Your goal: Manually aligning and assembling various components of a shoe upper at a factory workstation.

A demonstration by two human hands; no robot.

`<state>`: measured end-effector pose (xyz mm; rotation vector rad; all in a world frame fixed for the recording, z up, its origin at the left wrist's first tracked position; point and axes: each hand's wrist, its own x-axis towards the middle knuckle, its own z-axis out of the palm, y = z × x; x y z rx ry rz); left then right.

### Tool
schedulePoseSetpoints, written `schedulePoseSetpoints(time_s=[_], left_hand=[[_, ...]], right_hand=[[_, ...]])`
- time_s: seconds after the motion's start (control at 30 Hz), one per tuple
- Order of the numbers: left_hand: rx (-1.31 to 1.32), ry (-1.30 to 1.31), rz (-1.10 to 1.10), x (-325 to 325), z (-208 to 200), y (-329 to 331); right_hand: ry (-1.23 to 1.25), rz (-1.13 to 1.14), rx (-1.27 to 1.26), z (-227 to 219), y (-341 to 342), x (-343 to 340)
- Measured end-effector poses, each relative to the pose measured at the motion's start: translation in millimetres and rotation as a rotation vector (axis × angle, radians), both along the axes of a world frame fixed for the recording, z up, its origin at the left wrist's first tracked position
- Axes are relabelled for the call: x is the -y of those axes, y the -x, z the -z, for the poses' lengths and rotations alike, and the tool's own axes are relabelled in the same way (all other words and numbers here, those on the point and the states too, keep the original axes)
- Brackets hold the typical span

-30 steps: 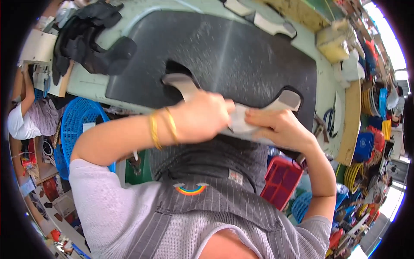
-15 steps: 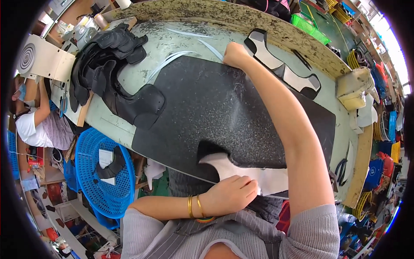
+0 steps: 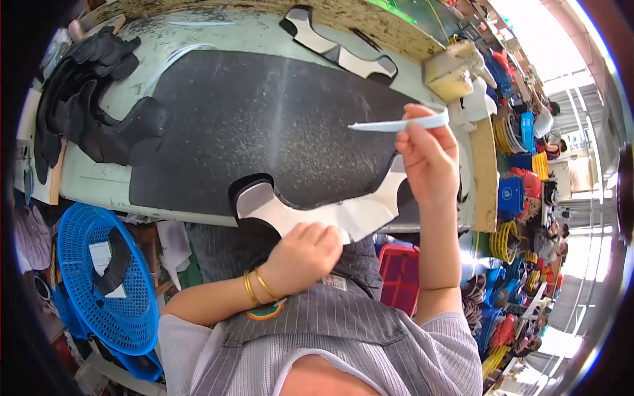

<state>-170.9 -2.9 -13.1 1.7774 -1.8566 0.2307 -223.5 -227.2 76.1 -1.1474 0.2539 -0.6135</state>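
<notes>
My right hand (image 3: pixel 430 162) is raised over the right side of the black mat (image 3: pixel 211 119), pinching a thin pale-blue strip (image 3: pixel 380 126). The strip's pointed end sticks out to the left, and its other end bends back above my fingers. At the mat's near edge lies a curved piece with a white face and black ends (image 3: pixel 317 216), which looks like a shoe upper. My left hand (image 3: pixel 307 256) has its fingers curled over the near edge of that piece. The thumb and the underside of the grip are hidden.
A similar curved piece (image 3: pixel 340 56) lies at the far side. Stacked black pieces (image 3: pixel 86 105) and more pale strips (image 3: pixel 173 61) are at the left. A yellowish block (image 3: pixel 449 71) stands by the table's right rim. A blue basket (image 3: pixel 69 264) sits lower left.
My right hand has come back from the far strips and now carries one strip close to me. The near curved piece is shown more fully, with my left hand still on it. The view has shifted right.
</notes>
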Motion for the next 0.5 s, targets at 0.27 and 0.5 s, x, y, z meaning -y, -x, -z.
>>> schedulePoseSetpoints(time_s=[0.27,0.5], left_hand=[[-0.066,-0.056,-0.026,-10,7,2],[-0.088,-0.021,-0.226,-25,14,-10]], right_hand=[[0.009,0.148,-0.077,38,37,-37],[0.958,0.263,-0.173,60,44,-77]])
